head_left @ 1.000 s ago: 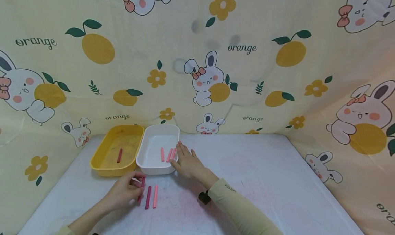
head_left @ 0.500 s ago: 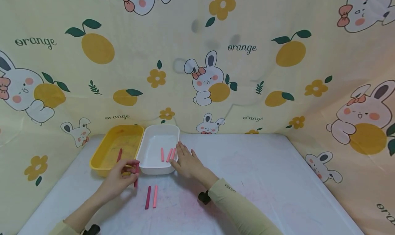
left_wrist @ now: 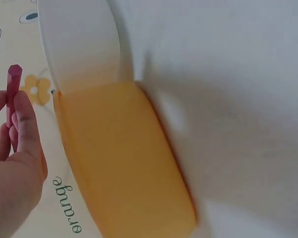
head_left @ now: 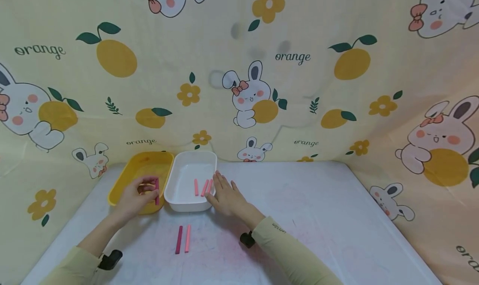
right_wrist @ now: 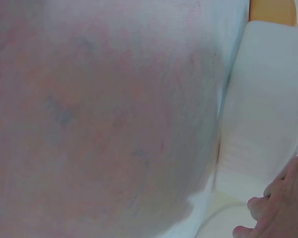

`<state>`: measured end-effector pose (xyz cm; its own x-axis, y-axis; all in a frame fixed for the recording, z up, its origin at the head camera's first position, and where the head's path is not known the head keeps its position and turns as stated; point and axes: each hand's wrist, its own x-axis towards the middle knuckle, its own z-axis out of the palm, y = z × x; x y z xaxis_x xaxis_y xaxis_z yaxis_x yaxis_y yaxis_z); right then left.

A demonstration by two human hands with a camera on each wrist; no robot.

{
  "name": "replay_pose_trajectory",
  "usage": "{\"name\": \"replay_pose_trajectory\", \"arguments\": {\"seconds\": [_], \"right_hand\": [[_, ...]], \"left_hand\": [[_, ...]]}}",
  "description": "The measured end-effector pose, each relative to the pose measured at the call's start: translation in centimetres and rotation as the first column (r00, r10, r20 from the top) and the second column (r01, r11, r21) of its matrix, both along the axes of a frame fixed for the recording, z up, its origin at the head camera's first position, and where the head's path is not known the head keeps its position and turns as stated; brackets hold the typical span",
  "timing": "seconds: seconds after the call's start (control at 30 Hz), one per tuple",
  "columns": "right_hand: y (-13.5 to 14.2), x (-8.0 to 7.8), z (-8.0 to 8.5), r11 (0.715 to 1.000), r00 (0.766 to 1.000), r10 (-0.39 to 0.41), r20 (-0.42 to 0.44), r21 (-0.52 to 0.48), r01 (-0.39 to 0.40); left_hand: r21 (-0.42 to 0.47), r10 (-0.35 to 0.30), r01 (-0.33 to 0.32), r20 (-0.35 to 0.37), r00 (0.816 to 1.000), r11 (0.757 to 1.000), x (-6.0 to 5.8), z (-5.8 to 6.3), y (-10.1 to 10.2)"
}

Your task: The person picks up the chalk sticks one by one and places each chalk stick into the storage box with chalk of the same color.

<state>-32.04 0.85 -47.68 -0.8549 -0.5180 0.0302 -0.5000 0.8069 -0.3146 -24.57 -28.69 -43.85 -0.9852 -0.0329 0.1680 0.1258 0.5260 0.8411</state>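
Observation:
My left hand pinches a dark pink crayon upright between thumb and fingers, over the front part of the yellow tray. In the left wrist view the crayon shows an angular end. Straight fingers of my right hand rest against the right side of the white tray. Inside that tray lie a light pink crayon and two more close together near the right wall. On the table in front, a dark magenta crayon lies beside a light pink one.
The two trays stand side by side at the back left of the white table, which has faint pink smudges. Behind them hangs a cream cloth printed with rabbits and oranges. Dark wrist devices are on both sleeves.
My left hand has carried the dark pink crayon from the table up and left to over the yellow tray, now covering the red crayon there. My right hand has stayed in place.

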Motion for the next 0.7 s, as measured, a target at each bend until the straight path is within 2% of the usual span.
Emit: {"name": "replay_pose_trajectory", "arguments": {"seconds": [0.13, 0.3, 0.47, 0.6, 0.7], "right_hand": [[0.0, 0.0, -0.1, 1.0, 1.0, -0.004, 0.006, 0.011, 0.004], [-0.1, 0.1, -0.2, 1.0, 1.0, -0.006, 0.015, 0.01, 0.006], [-0.1, 0.1, -0.3, 1.0, 1.0, -0.004, 0.022, 0.01, 0.004], [-0.1, 0.0, -0.1, 1.0, 1.0, -0.004, 0.017, 0.01, 0.004], [-0.1, 0.0, 0.0, 1.0, 1.0, -0.004, 0.016, 0.007, 0.004]], "left_hand": [[0.001, 0.012, -0.012, 0.059, 0.998, 1.0, -1.1, 0.2, -0.4], [-0.027, 0.019, -0.017, 0.08, 0.997, 0.999, -3.0, 0.1, -1.3], [-0.053, 0.008, -0.001, 0.133, 0.991, 0.999, -4.8, -0.1, -2.3], [-0.068, -0.021, 0.034, 0.193, 0.981, 0.997, -5.9, -0.2, -2.8], [-0.055, -0.045, 0.061, 0.257, 0.965, 0.997, -6.6, -0.4, -3.1]]}}
